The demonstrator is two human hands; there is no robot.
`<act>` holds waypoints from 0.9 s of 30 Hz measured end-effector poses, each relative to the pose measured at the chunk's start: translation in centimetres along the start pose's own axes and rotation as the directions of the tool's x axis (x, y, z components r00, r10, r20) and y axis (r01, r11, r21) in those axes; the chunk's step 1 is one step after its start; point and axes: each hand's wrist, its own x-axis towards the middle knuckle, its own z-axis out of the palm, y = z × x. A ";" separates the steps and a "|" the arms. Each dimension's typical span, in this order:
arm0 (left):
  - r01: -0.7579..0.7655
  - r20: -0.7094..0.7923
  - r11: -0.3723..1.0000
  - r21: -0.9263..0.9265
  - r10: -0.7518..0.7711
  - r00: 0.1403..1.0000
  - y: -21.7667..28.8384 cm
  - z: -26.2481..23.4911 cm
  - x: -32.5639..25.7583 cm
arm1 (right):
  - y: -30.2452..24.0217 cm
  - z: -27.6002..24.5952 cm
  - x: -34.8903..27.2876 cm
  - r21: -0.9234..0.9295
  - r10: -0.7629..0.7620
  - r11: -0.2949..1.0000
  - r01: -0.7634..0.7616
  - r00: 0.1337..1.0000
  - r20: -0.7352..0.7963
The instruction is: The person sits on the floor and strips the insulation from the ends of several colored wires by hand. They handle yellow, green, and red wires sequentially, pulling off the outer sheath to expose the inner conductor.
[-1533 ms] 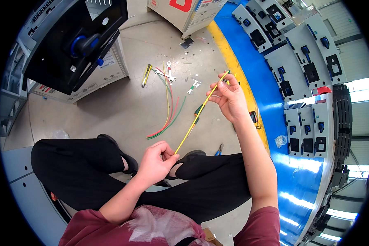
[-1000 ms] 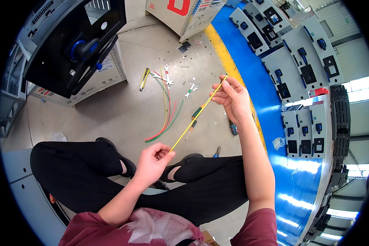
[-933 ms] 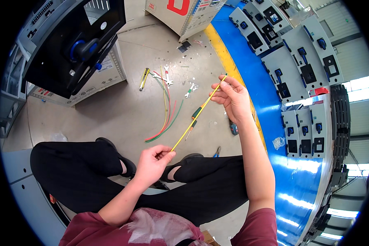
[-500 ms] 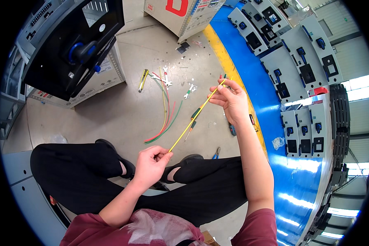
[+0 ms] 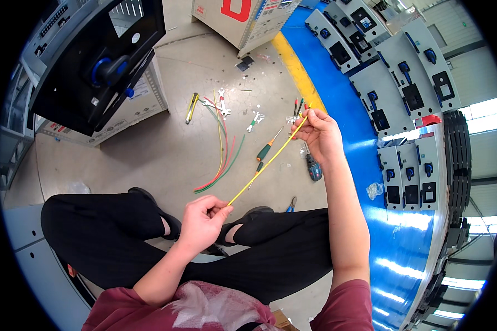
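Observation:
A thin yellow wire (image 5: 286, 144) stretches diagonally over the floor in front of me. My left hand (image 5: 204, 216) pinches its lower end between thumb and fingers. Near the upper end, the fingertips of my right hand (image 5: 319, 135) are closed on it, and a short tip sticks out beyond them. Past the wire lies a screwdriver (image 5: 264, 151) with a green and orange handle. A second dark-handled screwdriver (image 5: 259, 166) is partly covered by the wire. Beside my right wrist a cordless drill (image 5: 313, 168) rests on the floor.
Red, green and yellow wires (image 5: 226, 160) lie beyond my left hand, near wrenches (image 5: 222, 102) and a yellow utility knife (image 5: 192, 107). Blue-handled pliers (image 5: 291, 204) are by my shoe. A black-doored cabinet (image 5: 66, 83) stands left; grey panels (image 5: 389, 102) stand right.
My right hand has shifted slightly to the right with its end of the wire, uncovering more of the screwdriver and the drill. My left hand has stayed in place.

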 end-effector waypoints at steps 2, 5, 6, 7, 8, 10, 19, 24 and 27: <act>-0.019 0.010 1.000 0.003 0.019 1.000 0.2 0.0 0.0 | -0.1 -0.2 -0.2 0.000 0.001 1.000 -0.001 1.000 -0.029; 0.014 0.005 0.998 -0.055 -0.013 1.000 0.2 0.3 -0.1 | 0.4 -0.2 0.2 0.019 -0.043 0.999 0.045 0.992 -0.116; 0.048 0.000 0.994 -0.102 -0.049 0.999 -0.1 0.4 -0.1 | 0.4 -0.3 0.1 0.024 -0.033 0.999 0.035 0.993 -0.112; 0.084 -0.007 0.985 -0.148 -0.086 0.996 -0.3 0.4 -0.2 | 0.4 0.0 -0.1 0.031 -0.020 0.999 0.024 0.994 -0.106; 0.097 -0.006 0.985 -0.144 -0.099 0.995 -0.3 0.3 -0.3 | 0.3 0.3 -0.2 0.038 -0.008 0.999 0.012 0.995 -0.100; 0.126 -0.006 0.983 -0.135 -0.128 0.992 -0.3 -0.1 -0.5 | 0.5 1.4 -0.8 -0.022 0.054 0.998 -0.054 0.998 -0.026; 0.052 -0.061 0.986 -0.161 -0.063 0.996 -0.6 0.1 -0.5 | 3.1 4.9 -2.6 0.006 0.136 0.990 -0.138 0.981 0.139; 0.068 -0.067 0.985 -0.160 -0.080 0.995 -0.5 0.0 -0.2 | 3.5 3.9 -2.0 0.060 0.053 0.996 -0.061 0.989 0.135; 0.094 -0.064 0.982 -0.163 -0.105 0.992 -0.2 -0.1 -0.3 | 3.0 3.9 -2.0 0.117 0.036 0.992 -0.050 0.992 0.119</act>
